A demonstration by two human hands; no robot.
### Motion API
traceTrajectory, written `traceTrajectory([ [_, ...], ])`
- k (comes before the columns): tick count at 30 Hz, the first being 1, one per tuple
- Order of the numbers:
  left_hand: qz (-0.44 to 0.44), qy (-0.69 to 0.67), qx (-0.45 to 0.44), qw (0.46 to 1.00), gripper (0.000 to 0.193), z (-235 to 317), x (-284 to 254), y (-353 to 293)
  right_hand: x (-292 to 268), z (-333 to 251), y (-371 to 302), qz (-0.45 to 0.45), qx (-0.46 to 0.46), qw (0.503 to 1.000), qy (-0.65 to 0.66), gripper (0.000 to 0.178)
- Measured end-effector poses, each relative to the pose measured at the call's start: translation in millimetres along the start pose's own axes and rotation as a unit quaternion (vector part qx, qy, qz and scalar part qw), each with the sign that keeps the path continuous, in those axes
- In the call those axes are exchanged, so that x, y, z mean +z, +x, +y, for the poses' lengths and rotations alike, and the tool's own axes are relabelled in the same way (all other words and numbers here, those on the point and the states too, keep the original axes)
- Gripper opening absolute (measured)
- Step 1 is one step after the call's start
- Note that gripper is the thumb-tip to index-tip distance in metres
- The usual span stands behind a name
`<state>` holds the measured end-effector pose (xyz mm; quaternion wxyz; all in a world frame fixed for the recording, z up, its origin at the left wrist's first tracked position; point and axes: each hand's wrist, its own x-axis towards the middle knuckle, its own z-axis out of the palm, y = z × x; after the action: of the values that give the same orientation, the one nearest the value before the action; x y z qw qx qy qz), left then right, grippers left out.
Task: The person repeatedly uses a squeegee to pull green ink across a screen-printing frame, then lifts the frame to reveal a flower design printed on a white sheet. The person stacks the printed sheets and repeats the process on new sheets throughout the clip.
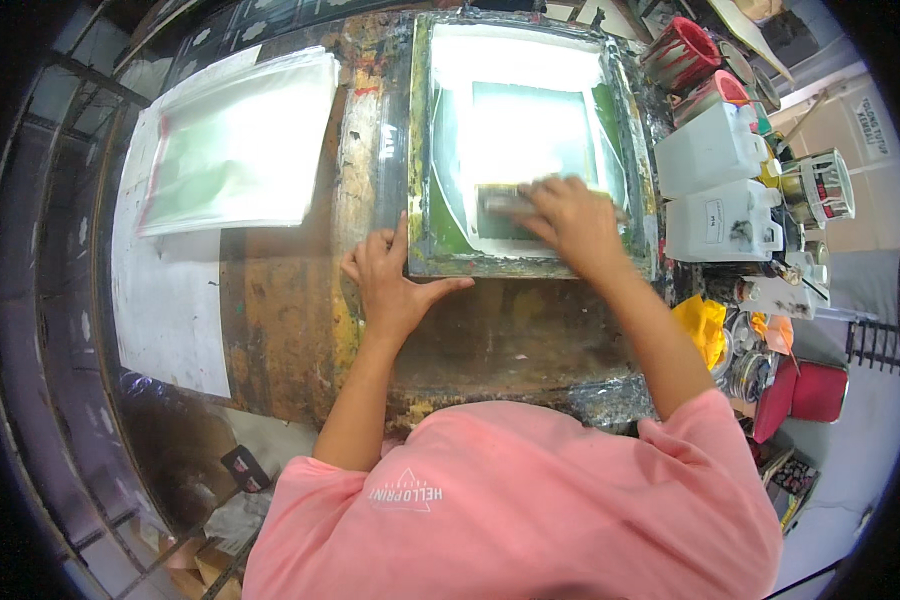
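Observation:
A screen printing frame (420, 170) with a green-edged mesh lies on the worktable in front of me. My right hand (575, 222) is closed round a squeegee (500, 199), which rests across the near part of the mesh. Part of the squeegee is hidden under my fingers. At the frame's near left corner is my left hand (388, 272), its thumb stretched along the near edge and its forefinger against the left side. White glare washes out much of the mesh, so its pattern cannot be made out.
A stack of clear plastic sheets (240, 150) lies on the left of the worktable (280, 320), over white paper (170, 310). Along the right stand white plastic jugs (710, 155), red-stained paint pots (682, 52) and a tin (820, 188). A red chair (815, 390) is beyond.

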<state>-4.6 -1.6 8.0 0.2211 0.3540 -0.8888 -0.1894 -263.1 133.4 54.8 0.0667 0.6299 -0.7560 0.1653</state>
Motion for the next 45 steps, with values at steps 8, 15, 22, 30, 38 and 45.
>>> traceTrajectory([
  [8, 0.027, -0.008, 0.027, 0.999, 0.124, -2, -1, 1, 22, 94, 132, -0.053, 0.011, 0.998, -0.031, 0.047],
  [15, 0.029, -0.060, 0.027, 0.997, 0.128, -2, 1, -1, 21, 133, 176, -0.008, -0.014, 1.000, 0.006, 0.056],
  [22, 0.042, -0.069, 0.045, 0.996, 0.127, -6, 4, -2, 31, 96, 111, -0.008, -0.016, 1.000, -0.019, 0.043],
  [30, 0.051, -0.056, 0.047, 0.996, 0.122, -6, 5, -4, -42, -35, -15, -0.093, 0.038, 0.994, -0.036, 0.040],
  [38, 0.092, -0.420, -0.072, 0.900, 0.110, 52, -29, 22, -98, -58, -4, 0.065, -0.003, 0.995, -0.070, 0.029],
  [45, 0.099, -0.297, 0.054, 0.948, 0.105, 65, -52, 53, -158, -36, 81, 0.217, -0.028, 0.968, -0.122, 0.036],
])
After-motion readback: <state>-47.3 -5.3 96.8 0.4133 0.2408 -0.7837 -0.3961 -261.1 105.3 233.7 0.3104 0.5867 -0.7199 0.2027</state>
